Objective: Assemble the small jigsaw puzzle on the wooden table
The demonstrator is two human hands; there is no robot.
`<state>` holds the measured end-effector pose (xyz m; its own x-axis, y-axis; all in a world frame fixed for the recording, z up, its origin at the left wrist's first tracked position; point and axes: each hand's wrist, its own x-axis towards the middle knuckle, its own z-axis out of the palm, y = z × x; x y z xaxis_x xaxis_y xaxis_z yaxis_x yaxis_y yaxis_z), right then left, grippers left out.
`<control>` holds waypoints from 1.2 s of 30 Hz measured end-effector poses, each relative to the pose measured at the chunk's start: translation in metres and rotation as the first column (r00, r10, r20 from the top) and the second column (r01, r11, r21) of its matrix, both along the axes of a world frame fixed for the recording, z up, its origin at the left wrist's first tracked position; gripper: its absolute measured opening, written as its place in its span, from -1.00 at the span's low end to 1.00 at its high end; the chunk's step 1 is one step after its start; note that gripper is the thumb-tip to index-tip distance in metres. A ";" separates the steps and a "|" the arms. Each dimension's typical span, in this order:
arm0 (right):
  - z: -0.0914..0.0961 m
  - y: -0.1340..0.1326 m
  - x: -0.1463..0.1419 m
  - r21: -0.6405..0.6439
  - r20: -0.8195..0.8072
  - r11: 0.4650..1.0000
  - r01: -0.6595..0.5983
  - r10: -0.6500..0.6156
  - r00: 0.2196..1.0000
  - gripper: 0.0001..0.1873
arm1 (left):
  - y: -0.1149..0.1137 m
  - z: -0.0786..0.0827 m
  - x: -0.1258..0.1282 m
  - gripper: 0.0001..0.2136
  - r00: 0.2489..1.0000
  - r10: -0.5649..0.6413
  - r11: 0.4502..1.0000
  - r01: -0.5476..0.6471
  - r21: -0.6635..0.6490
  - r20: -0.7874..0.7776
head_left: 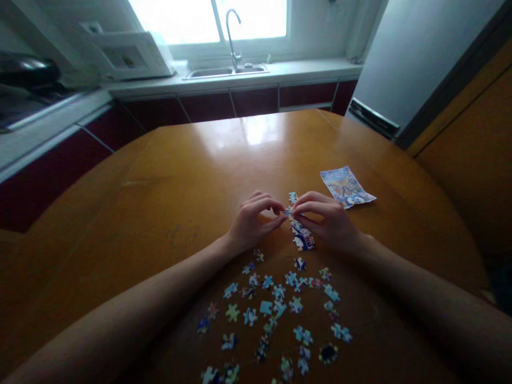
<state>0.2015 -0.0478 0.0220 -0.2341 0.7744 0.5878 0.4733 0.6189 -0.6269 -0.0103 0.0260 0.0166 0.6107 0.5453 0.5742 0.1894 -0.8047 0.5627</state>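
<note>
Left hand [256, 220] and right hand [331, 220], both pinched on one puzzle piece [287, 212], forearms [176, 288] angled inward, assembled strip [303, 238] beneath, loose pieces [296, 305] toward the desk's [168, 186] near edge, printed sheet [343, 184] toward its right edge, lettering illegible.

A narrow strip of joined jigsaw pieces [303, 241] is laid flat, its near end printed in dark blue, white and pink; its middle is partly covered. At the strip's left edge, a small blue-and-white piece [287, 212] is held, its outline mostly hidden. A light blue piece [293, 197] is seen at the strip's far end; whether it is joined cannot be told. Just beyond the near end, a white-and-navy piece [300, 264] is set apart. Nearer still, many loose pieces [279, 292] are scattered, some touching or overlapping.
</note>
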 end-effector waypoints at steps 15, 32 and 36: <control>-0.021 0.028 0.003 -0.082 0.182 0.965 0.250 -0.232 0.955 -0.89 | -0.001 -0.013 0.002 -0.73 0.913 0.160 0.985 -0.123 0.121 -0.375; -0.029 0.028 0.007 -0.056 0.223 0.957 0.284 -0.266 0.938 -0.71 | -0.002 -0.014 0.001 -0.73 0.892 0.185 0.979 -0.130 0.158 -0.413; -0.028 0.027 0.006 -0.053 0.257 0.958 0.283 -0.261 0.931 -0.68 | -0.002 -0.013 0.001 -0.74 0.900 0.183 0.979 -0.129 0.159 -0.395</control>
<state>0.2079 -0.0208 -0.0056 -0.1354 0.8742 0.4662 0.7611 0.3931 -0.5160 -0.0090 0.0238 0.0032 0.7184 0.5922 0.3650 0.5080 -0.8050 0.3063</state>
